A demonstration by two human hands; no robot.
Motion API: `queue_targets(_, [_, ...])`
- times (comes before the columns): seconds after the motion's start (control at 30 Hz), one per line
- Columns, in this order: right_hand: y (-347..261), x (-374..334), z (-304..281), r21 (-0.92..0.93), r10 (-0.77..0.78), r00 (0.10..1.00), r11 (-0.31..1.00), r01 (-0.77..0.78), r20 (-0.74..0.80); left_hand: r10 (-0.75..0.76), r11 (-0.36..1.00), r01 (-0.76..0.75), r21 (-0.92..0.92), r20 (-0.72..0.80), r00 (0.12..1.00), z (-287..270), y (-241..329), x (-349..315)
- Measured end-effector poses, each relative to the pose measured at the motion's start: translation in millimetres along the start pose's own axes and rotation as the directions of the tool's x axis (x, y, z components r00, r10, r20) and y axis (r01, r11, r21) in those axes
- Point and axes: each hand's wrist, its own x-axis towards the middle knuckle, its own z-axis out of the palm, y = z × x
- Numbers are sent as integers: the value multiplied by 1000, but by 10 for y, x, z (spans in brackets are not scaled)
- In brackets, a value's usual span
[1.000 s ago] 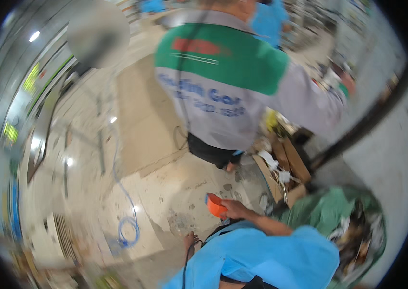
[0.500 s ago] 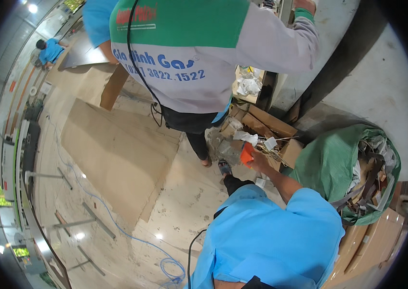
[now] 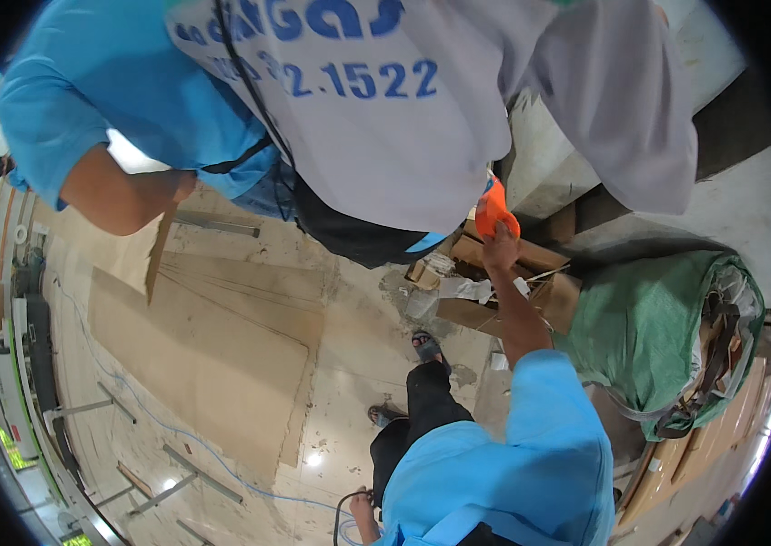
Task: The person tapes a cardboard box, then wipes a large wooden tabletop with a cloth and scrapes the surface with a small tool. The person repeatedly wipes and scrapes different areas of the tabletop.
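Observation:
My right hand [image 3: 500, 247] is stretched forward, its fingers closed round a bright orange thing [image 3: 495, 211] with a small pale and blue patch at its upper end; its exact kind cannot be made out. That thing is beside the lower back of a co-worker in a grey and green top [image 3: 385, 146]. Low at my left side, my left hand [image 3: 364, 511] is closed on a thin black cable [image 3: 343, 500], which loops next to my trousers.
Open cardboard boxes [image 3: 467, 316] with scraps stand ahead right, beside a full green sack [image 3: 635, 328]. Another person in blue [image 3: 121, 91] stands ahead left, near a cardboard sheet [image 3: 212, 355] on the floor. A blue hose [image 3: 176, 429] and metal frames [image 3: 190, 473] lie left.
I have come closer to the co-worker. My right hand has moved forward with the orange thing. My left hand has come into view at the cable, and the person in blue shows more fully.

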Motion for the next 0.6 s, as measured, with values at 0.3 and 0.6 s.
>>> queue_targets(0.3, [-722, 482, 694, 301, 567, 823, 780, -549, 31, 61, 911, -40, 411, -39, 997, -119, -73, -190])
queue_targets(0.6, [-948, 851, 1496, 439, 308, 929, 819, -369, 205, 17, 920, 16, 392, -80, 997, 128, -23, -277])
